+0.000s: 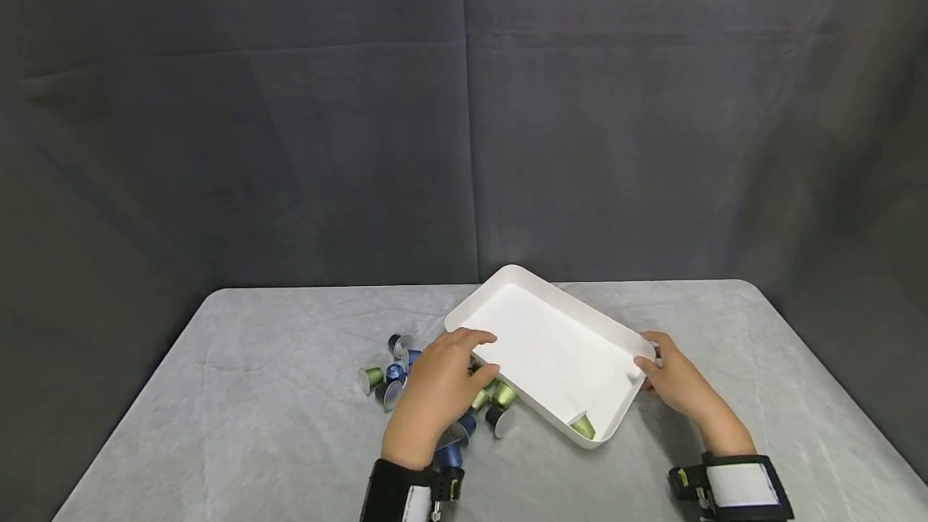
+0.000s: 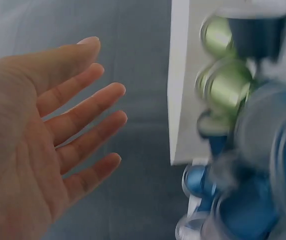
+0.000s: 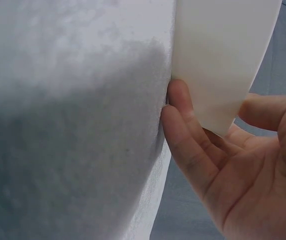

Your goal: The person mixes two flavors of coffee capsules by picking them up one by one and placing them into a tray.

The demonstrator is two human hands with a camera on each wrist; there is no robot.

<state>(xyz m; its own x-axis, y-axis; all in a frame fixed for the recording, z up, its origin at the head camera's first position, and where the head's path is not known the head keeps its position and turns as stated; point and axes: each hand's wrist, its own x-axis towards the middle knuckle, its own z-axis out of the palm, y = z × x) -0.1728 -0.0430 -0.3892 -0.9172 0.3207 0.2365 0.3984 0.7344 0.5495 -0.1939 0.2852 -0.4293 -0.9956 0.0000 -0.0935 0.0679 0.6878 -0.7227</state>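
Observation:
A white rectangular tray (image 1: 544,337) sits at an angle on the table, with one green coffee capsule (image 1: 583,426) lying on its side in the near corner. My right hand (image 1: 674,377) grips the tray's right end, thumb on the rim and fingers (image 3: 180,132) reaching beneath it. Near the tray's left side, my left hand (image 1: 438,377) hovers over a heap of capsules, its fingers (image 2: 90,107) spread and holding nothing. Blue capsules (image 2: 248,210), green capsules (image 1: 503,394) and black capsules (image 1: 500,420) make up the heap, partly hidden behind that hand.
At the heap's left edge lie another green capsule (image 1: 371,379) and a shiny blue capsule (image 1: 395,373). Pale grey cloth covers the table (image 1: 275,417), and a dark grey curtain (image 1: 326,143) hangs behind its far edge.

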